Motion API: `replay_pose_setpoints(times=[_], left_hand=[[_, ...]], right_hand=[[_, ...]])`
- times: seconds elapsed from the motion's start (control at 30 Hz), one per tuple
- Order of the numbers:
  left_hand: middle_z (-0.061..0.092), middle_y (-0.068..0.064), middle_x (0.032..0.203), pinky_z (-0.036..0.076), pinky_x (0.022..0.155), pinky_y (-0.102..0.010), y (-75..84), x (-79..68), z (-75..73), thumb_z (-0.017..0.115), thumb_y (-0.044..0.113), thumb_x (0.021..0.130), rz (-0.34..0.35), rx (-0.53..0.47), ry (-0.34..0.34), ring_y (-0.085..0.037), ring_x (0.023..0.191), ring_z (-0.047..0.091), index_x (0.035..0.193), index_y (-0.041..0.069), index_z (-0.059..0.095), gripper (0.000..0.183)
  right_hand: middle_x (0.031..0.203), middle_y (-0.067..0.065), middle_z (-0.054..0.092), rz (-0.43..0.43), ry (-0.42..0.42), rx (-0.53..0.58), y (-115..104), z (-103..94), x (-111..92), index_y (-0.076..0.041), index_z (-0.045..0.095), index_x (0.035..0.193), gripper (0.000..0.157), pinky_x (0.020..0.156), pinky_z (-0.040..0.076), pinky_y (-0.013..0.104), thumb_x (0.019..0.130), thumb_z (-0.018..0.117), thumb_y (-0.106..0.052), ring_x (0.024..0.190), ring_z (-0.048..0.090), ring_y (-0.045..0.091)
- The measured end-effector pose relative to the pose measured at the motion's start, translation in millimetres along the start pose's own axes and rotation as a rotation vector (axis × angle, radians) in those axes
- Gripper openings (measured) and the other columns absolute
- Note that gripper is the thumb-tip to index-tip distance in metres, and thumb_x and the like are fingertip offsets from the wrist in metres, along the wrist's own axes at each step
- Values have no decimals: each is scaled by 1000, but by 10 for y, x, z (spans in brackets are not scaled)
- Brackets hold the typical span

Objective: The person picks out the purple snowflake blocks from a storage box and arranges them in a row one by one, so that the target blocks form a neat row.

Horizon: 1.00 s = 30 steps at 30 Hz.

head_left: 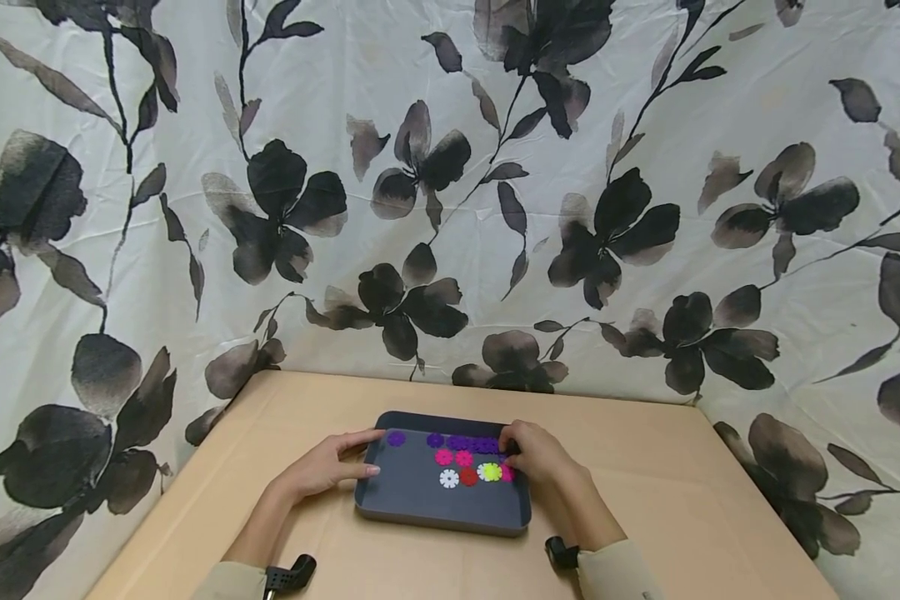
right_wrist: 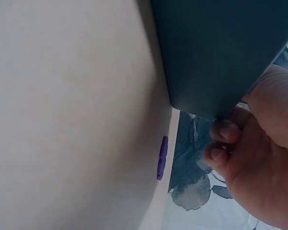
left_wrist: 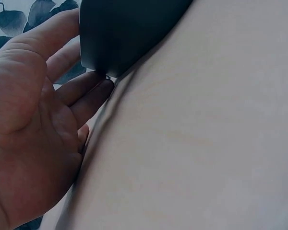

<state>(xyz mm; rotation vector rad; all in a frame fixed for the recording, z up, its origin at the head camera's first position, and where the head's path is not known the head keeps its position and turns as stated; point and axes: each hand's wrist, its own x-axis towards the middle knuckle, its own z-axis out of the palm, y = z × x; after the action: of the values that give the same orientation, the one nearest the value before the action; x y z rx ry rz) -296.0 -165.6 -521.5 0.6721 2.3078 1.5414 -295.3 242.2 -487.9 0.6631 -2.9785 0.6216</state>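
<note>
A dark grey tray (head_left: 427, 504) holds flower-shaped notched plastic discs. Along its far side runs a row of purple discs (head_left: 460, 442), with one purple disc (head_left: 396, 438) apart at the left. Nearer lie pink discs (head_left: 444, 457), a white disc (head_left: 449, 478), a red disc (head_left: 468, 477) and a yellow-green disc (head_left: 491, 472). My left hand (head_left: 322, 462) holds the tray's left rim, thumb and fingers spread along it. My right hand (head_left: 543, 454) reaches over the far right corner, fingers bent beside the purple row. Its fingertips are partly hidden, so whether they pinch a disc does not show.
In the right wrist view, a purple piece (right_wrist: 162, 158) lies on the table outside the tray, seen edge-on. The tray rests on a light tan table (head_left: 307, 400). Behind the table hangs a white cloth (head_left: 487, 250) with dark flower prints.
</note>
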Motion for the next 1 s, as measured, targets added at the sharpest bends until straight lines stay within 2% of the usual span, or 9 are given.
replay_pose_setpoints(times=[0.17, 0.37, 0.57, 0.73, 0.87, 1.0], left_hand=[[37, -18, 166, 23, 129, -56, -15, -5, 2, 80, 28, 93, -3, 0, 4, -39, 157, 28, 154, 12, 52, 70], [37, -17, 166, 23, 129, -56, -28, 4, 0, 80, 29, 93, -4, -1, 4, -39, 157, 28, 154, 13, 52, 70], [38, -18, 166, 24, 128, -56, -22, 1, -2, 80, 31, 93, -2, 2, 4, -39, 156, 30, 154, 13, 52, 70], [38, -17, 166, 25, 128, -56, -15, 0, -3, 80, 32, 93, 1, 9, 4, -39, 156, 31, 155, 12, 51, 71], [37, -17, 166, 25, 128, -55, -18, 3, 0, 80, 32, 93, 7, 1, -1, -39, 156, 30, 155, 12, 51, 71], [37, -17, 166, 25, 128, -55, -25, 8, 2, 80, 31, 93, 9, 4, -1, -39, 156, 30, 155, 12, 51, 71]], right_hand=[[83, -6, 59, 16, 54, 4, 5, 12, 2, -17, 69, 81, 23, 73, 48, 35, 79, 89, -5, 77, 52, 15], [77, -9, 57, -25, 78, 16, 16, 5, -14, -20, 67, 74, 27, 70, 45, 30, 78, 90, -6, 74, 51, 11], [77, -11, 61, -55, 66, 54, 36, -3, -17, -19, 71, 77, 21, 71, 49, 28, 81, 89, -9, 74, 55, 8], [81, -11, 70, -32, 54, 84, 60, -2, -36, -17, 78, 85, 11, 76, 54, 31, 83, 87, -10, 79, 59, 9], [85, -10, 70, 13, 83, 168, 84, -7, -65, -13, 81, 95, 8, 75, 53, 28, 88, 83, -9, 81, 59, 11], [85, -5, 70, 50, 162, 325, 87, -45, -93, -10, 77, 101, 9, 65, 52, 24, 92, 79, -9, 77, 59, 13]])
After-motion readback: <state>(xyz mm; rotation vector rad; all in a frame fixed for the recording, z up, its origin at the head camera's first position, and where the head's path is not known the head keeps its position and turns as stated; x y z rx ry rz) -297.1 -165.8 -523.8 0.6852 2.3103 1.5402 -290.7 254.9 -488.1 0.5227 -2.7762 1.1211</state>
